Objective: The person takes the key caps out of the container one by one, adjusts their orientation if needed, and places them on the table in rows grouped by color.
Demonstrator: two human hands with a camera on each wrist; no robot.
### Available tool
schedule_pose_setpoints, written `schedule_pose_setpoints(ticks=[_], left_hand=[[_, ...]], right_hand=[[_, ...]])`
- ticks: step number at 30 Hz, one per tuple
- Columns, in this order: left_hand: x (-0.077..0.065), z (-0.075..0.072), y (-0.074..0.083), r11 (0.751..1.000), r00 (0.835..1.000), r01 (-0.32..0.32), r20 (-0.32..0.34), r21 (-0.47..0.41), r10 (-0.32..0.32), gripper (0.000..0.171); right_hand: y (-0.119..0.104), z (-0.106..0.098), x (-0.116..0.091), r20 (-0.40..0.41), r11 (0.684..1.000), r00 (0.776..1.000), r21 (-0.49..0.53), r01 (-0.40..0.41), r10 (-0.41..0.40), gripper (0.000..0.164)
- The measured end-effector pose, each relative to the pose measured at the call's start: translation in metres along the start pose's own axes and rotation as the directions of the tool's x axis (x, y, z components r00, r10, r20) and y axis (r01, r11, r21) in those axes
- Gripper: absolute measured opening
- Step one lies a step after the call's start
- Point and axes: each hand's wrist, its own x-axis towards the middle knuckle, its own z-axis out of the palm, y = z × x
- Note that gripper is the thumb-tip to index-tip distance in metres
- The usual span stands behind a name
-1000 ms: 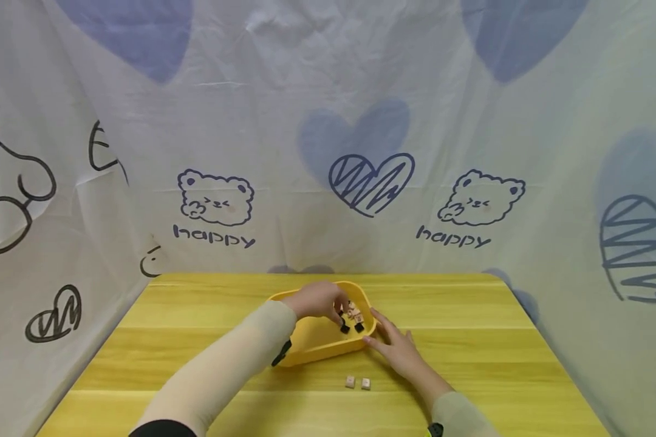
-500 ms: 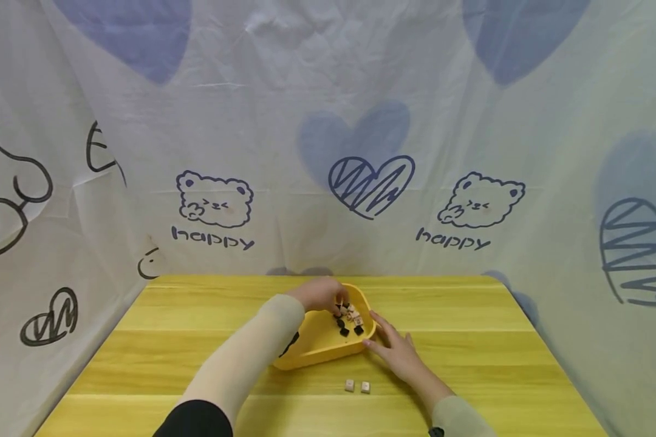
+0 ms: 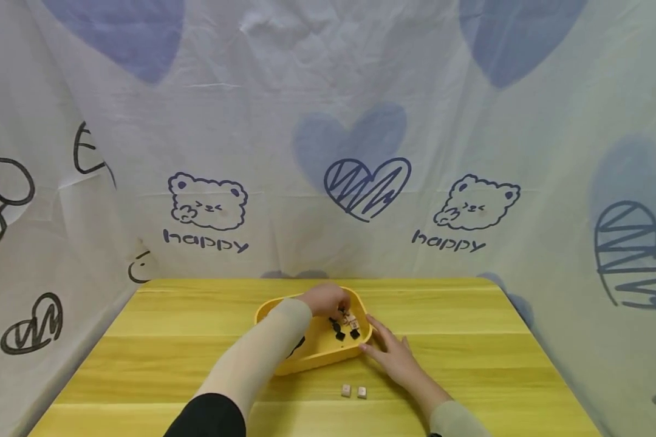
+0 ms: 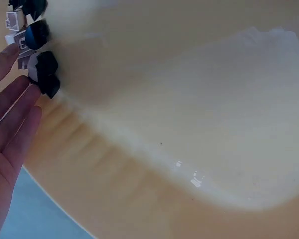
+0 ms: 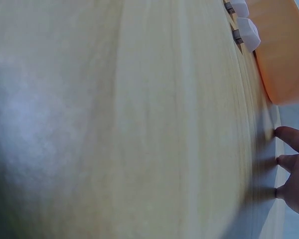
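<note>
A yellow tray [image 3: 317, 362] holds a small pile of black keycaps [image 3: 355, 334] and whitish keycaps [image 3: 353, 325] at its right end. My left hand [image 3: 328, 300] reaches down into it, fingertips at the pile. In the left wrist view, its thumb and extended fingers [image 4: 21, 117] lie beside a black keycap [image 4: 49, 63]; no keycap is plainly pinched. Against the tray's right corner rests my right hand [image 3: 398, 359], thumb and fingers spread. Fingertips of that hand [image 5: 295, 162] come down near the table surface in the right wrist view.
Two white keycaps [image 3: 346, 391] stand side by side on the wooden table [image 3: 448, 340], just in front of the tray. Behind the table hangs a printed cloth [image 3: 284, 237]. The tray's left part is partly covered by my left sleeve [image 3: 265, 352].
My left hand has shifted slightly deeper among the keycaps, away from the near black ones. The right hand stays at the tray's corner. The whole head view has shifted a little.
</note>
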Motion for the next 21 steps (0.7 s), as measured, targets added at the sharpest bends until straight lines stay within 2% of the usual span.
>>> schedule_pose_setpoints(ticks=[5,15,21], left_hand=[[0.006,0.009,-0.005,1.000,1.000,-0.008,-0.008,0.021,0.008,0.015],[0.009,0.012,-0.002,0.993,0.997,-0.077,0.027,0.091,0.075,0.004],[0.009,0.015,-0.003,0.991,0.996,-0.082,0.036,0.101,0.079,0.009]], right_hand=[[0.000,-0.001,0.000,0.003,1.000,1.000,-0.001,0.010,-0.010,0.070],[0.002,-0.001,0.001,0.002,1.000,1.000,0.020,0.005,-0.005,0.069],[0.003,0.000,0.002,-0.003,1.000,1.000,0.016,0.016,-0.016,0.070]])
